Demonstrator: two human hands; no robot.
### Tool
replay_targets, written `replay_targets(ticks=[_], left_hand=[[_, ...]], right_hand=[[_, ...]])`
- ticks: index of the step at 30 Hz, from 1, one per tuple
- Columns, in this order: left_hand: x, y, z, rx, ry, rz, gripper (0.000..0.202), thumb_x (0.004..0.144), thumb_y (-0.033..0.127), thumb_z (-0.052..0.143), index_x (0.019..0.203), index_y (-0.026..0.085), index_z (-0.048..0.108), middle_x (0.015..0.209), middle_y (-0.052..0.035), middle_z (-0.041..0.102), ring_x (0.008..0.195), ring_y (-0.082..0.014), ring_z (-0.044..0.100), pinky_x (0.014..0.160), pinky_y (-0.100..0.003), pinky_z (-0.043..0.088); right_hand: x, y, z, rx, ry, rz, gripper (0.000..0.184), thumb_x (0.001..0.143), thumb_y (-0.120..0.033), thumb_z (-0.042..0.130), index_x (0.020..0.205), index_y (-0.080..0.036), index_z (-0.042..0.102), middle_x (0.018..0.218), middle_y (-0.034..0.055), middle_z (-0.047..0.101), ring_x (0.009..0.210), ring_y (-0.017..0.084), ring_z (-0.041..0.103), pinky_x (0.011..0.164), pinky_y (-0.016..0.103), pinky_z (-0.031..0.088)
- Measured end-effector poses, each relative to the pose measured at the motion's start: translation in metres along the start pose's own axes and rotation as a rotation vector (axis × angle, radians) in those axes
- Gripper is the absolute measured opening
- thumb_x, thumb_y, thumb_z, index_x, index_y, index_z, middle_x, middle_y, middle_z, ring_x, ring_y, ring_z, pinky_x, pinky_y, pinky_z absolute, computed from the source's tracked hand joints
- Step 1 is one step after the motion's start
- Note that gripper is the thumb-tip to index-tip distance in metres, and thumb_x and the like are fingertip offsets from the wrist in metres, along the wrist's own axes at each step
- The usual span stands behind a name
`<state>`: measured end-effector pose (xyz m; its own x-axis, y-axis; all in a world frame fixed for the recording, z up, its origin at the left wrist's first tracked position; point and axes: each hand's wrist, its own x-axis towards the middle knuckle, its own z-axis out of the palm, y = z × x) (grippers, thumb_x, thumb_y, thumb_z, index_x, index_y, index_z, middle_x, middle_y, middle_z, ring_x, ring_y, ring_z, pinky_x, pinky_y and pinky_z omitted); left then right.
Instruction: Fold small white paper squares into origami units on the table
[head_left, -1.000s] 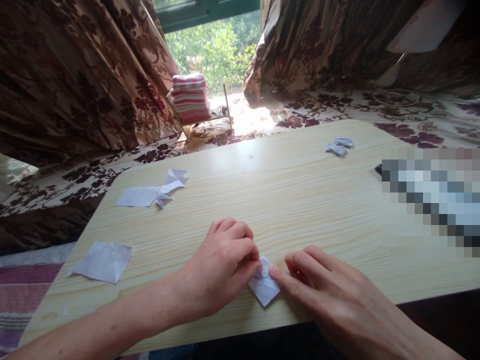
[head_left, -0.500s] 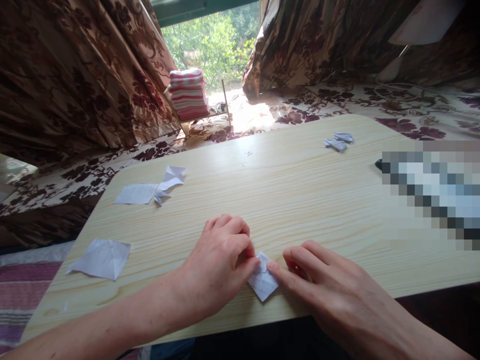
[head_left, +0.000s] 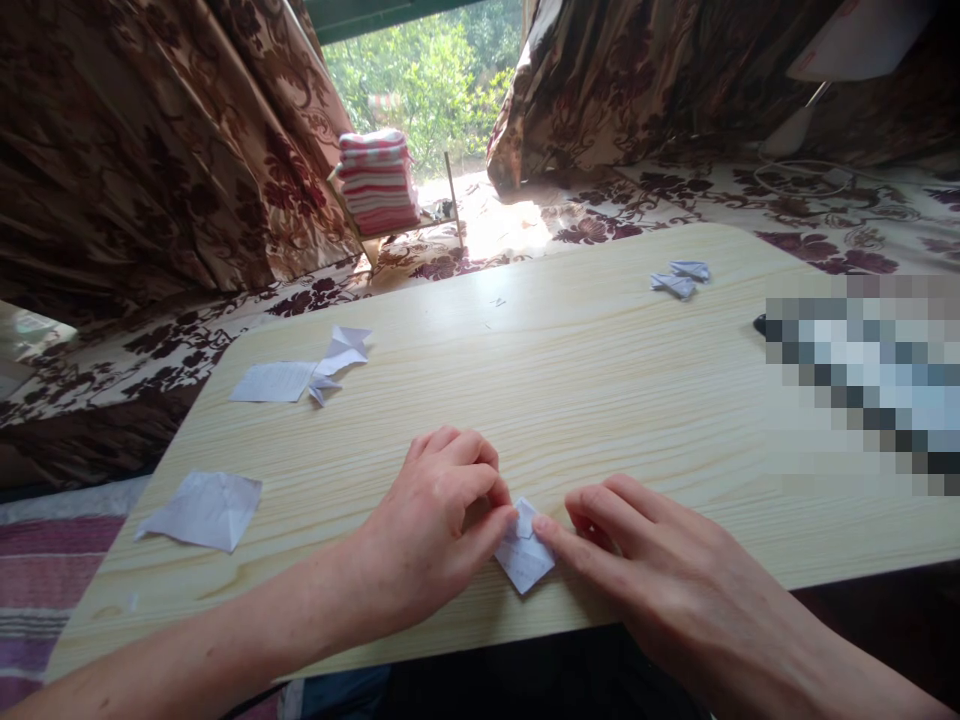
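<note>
1. Lying on the table [head_left: 585,390] near its 6 o'clock edge, the small folded paper [head_left: 523,563] is pointing 1 corner toward 6 o'clock and is showing a small flap at its 12 o'clock end.
2. The left hand [head_left: 454,520] is touching the folded paper from about 10 o'clock; its thumb is meeting the paper's edge while its other fingers are curling inward. I cannot tell whether they are pinching it.
3. The right hand [head_left: 649,550] is touching the paper from 3 o'clock with its index fingertip, its other fingers bending under the palm. The thumb is hiding, so I cannot tell whether this hand is gripping.
4. At 9 o'clock from the folded paper, a creased sheet [head_left: 210,512] is lying near the table's edge.
5. At 10 o'clock, a printed slip [head_left: 271,382] is lying just beside a pointed paper piece [head_left: 345,350] and a small creased scrap [head_left: 322,386].
6. At 1 o'clock, 2 folded paper shapes [head_left: 675,286] are lying close together; at 2 o'clock, a pixelated object [head_left: 862,370] is lying, too blurred to name.
7. Beyond the table at 11 o'clock, striped cloths [head_left: 379,180] are sitting stacked before the window [head_left: 427,90].
</note>
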<state>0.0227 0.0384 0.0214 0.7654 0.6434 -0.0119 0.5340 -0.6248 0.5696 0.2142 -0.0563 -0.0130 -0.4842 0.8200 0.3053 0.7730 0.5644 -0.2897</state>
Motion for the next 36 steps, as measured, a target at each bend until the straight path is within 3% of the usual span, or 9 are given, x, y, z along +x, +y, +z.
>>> replay_targets(ticks=[7, 19, 24, 29, 36], left_hand=[[-0.005, -0.009, -0.009, -0.002, -0.066, 0.135, 0.019, 0.081, 0.004, 0.055, 0.082, 0.019, 0.066, 0.089, -0.0019, 0.058, 0.091, -0.0159, 0.05, 0.088, -0.034, 0.038], [0.004, -0.006, -0.007, 0.104, -0.16, 0.207, 0.013, 0.086, 0.009, 0.049, 0.081, 0.016, 0.06, 0.094, -0.0037, 0.058, 0.091, -0.0186, 0.048, 0.088, -0.039, 0.038], [0.005, 0.001, -0.002, 0.113, -0.127, 0.098, 0.015, 0.086, 0.012, 0.05, 0.076, 0.015, 0.06, 0.094, -0.0048, 0.059, 0.091, -0.0193, 0.048, 0.086, -0.039, 0.04], [0.007, 0.006, 0.0, 0.06, -0.056, -0.05, 0.014, 0.077, 0.009, 0.062, 0.066, 0.016, 0.062, 0.085, -0.0026, 0.06, 0.088, -0.0185, 0.051, 0.086, -0.039, 0.04], [0.003, 0.006, -0.001, 0.028, -0.014, -0.061, 0.017, 0.08, 0.012, 0.058, 0.065, 0.018, 0.063, 0.084, -0.0028, 0.06, 0.087, -0.0188, 0.052, 0.086, -0.04, 0.04]], right_hand=[[0.002, 0.001, -0.003, -0.012, -0.015, -0.022, 0.042, 0.077, 0.003, 0.037, 0.111, -0.011, 0.057, 0.083, 0.0078, 0.055, 0.073, 0.019, 0.048, 0.059, 0.03, 0.043], [-0.001, 0.0, -0.001, -0.013, -0.001, -0.003, 0.05, 0.071, 0.006, 0.036, 0.114, -0.012, 0.055, 0.085, 0.0075, 0.054, 0.074, 0.02, 0.047, 0.059, 0.031, 0.043], [0.001, 0.0, -0.003, -0.013, 0.012, -0.013, 0.047, 0.072, 0.007, 0.036, 0.11, -0.011, 0.057, 0.084, 0.0076, 0.055, 0.072, 0.019, 0.048, 0.058, 0.031, 0.045], [0.003, 0.0, -0.004, -0.017, 0.015, -0.028, 0.047, 0.07, 0.007, 0.036, 0.108, -0.01, 0.058, 0.082, 0.0078, 0.055, 0.072, 0.02, 0.048, 0.057, 0.031, 0.045], [0.001, -0.002, -0.004, -0.012, 0.001, -0.004, 0.054, 0.066, 0.008, 0.037, 0.113, -0.011, 0.057, 0.083, 0.007, 0.055, 0.072, 0.019, 0.048, 0.058, 0.03, 0.042]])
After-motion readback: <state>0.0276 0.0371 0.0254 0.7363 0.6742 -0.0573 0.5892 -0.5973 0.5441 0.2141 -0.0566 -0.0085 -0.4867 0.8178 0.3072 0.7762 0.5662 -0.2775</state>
